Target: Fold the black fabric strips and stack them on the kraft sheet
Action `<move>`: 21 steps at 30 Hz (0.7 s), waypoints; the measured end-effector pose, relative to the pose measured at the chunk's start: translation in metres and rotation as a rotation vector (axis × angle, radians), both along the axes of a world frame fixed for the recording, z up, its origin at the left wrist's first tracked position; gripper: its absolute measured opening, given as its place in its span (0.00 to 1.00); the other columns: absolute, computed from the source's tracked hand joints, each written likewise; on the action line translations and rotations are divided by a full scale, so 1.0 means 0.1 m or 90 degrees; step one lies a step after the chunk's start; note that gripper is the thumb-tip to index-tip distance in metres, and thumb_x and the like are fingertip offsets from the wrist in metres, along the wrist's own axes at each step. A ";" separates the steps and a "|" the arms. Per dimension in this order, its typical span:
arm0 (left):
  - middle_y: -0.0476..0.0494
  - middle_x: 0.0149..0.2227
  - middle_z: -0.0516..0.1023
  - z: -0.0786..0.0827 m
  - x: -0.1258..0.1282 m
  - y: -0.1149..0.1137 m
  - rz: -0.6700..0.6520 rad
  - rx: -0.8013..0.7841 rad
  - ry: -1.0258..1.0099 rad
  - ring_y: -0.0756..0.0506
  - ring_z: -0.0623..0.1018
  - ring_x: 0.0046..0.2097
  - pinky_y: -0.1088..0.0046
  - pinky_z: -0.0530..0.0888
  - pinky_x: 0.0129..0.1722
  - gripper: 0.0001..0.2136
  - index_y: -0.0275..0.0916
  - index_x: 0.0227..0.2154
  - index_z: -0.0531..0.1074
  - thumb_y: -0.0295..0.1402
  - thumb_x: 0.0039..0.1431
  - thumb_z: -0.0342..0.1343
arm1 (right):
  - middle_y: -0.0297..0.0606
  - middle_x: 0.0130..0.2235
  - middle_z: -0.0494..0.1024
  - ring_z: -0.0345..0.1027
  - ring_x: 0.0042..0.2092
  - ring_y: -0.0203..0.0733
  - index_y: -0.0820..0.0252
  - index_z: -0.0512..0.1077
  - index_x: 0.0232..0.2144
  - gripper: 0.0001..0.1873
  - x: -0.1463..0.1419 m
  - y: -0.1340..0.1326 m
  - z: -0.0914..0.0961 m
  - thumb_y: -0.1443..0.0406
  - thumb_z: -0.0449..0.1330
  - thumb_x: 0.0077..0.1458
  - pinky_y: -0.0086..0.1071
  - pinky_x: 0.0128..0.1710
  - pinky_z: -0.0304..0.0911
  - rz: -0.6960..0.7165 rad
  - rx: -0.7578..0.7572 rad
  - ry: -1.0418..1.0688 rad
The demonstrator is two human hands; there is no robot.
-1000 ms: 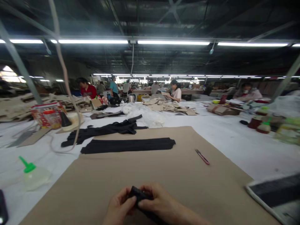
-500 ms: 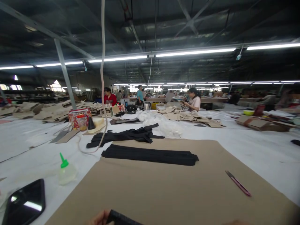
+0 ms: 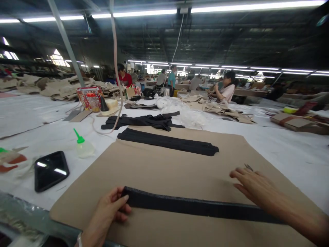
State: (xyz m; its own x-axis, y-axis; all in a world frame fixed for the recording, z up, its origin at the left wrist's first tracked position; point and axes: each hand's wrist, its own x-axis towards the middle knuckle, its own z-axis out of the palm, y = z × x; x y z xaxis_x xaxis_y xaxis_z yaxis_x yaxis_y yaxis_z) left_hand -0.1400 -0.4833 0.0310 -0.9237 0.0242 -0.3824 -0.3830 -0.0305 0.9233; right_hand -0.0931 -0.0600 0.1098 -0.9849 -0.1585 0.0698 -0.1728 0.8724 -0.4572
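Observation:
My left hand (image 3: 109,209) pinches the left end of a long black fabric strip (image 3: 185,204), thumb on top and fingers behind. The strip runs rightward across a brown sheet (image 3: 164,171), its right part passing under my right forearm. Over the sheet's right side, my right hand (image 3: 253,181) is stretched out with fingers extended, slightly blurred. Just beyond its knuckles pokes the tip of the thread snips (image 3: 248,167); the rest is hidden behind the hand. Farther up the sheet lies a flat stack of black strips (image 3: 167,140).
Loose black strips (image 3: 141,120) lie behind the sheet, by clear plastic (image 3: 190,115). To the left are a phone (image 3: 51,170), a green-tipped bottle (image 3: 83,147) and a hanging cable (image 3: 119,79). Co-workers (image 3: 227,87) sit farther back.
The view has tilted down, bringing both hands and the strip into sight. My right hand has come in over the snips. The left keeps hold of the strip's end.

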 end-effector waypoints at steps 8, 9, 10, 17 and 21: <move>0.50 0.21 0.71 -0.10 0.00 -0.04 -0.014 -0.083 0.052 0.49 0.71 0.21 0.76 0.68 0.16 0.24 0.35 0.34 0.67 0.48 0.37 0.62 | 0.43 0.51 0.70 0.61 0.53 0.45 0.57 0.67 0.52 0.20 -0.49 -2.21 -0.30 0.63 0.55 0.58 0.40 0.55 0.52 0.227 -0.075 -0.082; 0.49 0.21 0.71 -0.12 -0.01 -0.06 -0.013 -0.102 0.061 0.49 0.71 0.20 0.76 0.68 0.15 0.24 0.36 0.34 0.67 0.48 0.38 0.61 | 0.42 0.50 0.71 0.62 0.52 0.45 0.57 0.67 0.52 0.20 -0.55 -2.37 -0.37 0.64 0.55 0.57 0.41 0.54 0.51 0.229 -0.076 -0.085; 0.48 0.22 0.72 -0.14 -0.01 -0.09 -0.010 -0.120 0.070 0.49 0.71 0.19 0.76 0.67 0.13 0.24 0.36 0.34 0.67 0.49 0.38 0.60 | 0.41 0.49 0.72 0.62 0.51 0.45 0.56 0.68 0.50 0.19 -0.60 -2.49 -0.44 0.65 0.56 0.56 0.42 0.53 0.51 0.226 -0.073 -0.084; 0.43 0.47 0.74 -0.27 0.10 -0.35 0.024 -0.580 0.508 0.45 0.77 0.42 0.69 0.76 0.40 0.14 0.43 0.46 0.69 0.39 0.58 0.48 | 0.34 0.40 0.75 0.63 0.45 0.41 0.54 0.70 0.38 0.10 -0.72 -2.76 -0.75 0.68 0.57 0.52 0.38 0.47 0.50 0.194 -0.080 -0.060; 0.45 0.47 0.76 -0.38 0.14 -0.44 -0.218 -0.778 0.866 0.48 0.75 0.47 0.77 0.71 0.48 0.16 0.40 0.50 0.68 0.28 0.59 0.47 | 0.33 0.38 0.74 0.63 0.43 0.40 0.56 0.70 0.35 0.08 -0.76 -2.77 -0.73 0.70 0.57 0.50 0.36 0.44 0.50 0.202 -0.082 -0.062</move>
State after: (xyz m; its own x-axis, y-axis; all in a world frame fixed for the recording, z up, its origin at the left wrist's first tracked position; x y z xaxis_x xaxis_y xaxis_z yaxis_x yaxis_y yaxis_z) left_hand -0.1258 -0.5273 -0.0066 -0.5869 0.5683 0.5766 0.7006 0.7135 0.0098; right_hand -0.1687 -0.3369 0.0365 -0.8913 -0.4532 0.0177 -0.3761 0.7168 -0.5872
